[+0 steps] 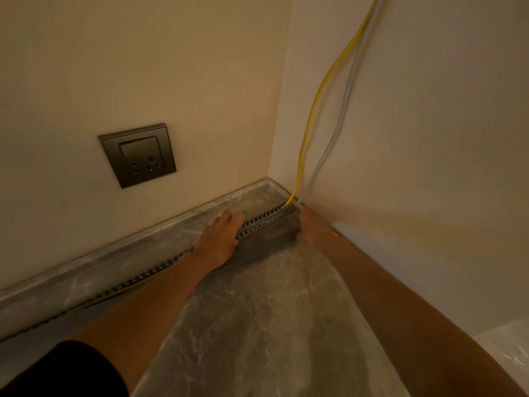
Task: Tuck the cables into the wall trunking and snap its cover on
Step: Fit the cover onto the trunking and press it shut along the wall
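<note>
left hand (220, 239) flat on grey slotted plastic trunking (266, 219) | right hand (312, 228) at its corner end, grip blurred, cannot tell

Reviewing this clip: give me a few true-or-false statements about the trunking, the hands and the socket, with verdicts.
1. A yellow cable drops into the slotted trunking at its corner end. True.
2. The wall socket has a plug in it. False: nothing is plugged in.
3. The left hand rests on the trunking. True.
4. The right hand touches the socket. False: it is at the trunking's end by the corner.
</note>
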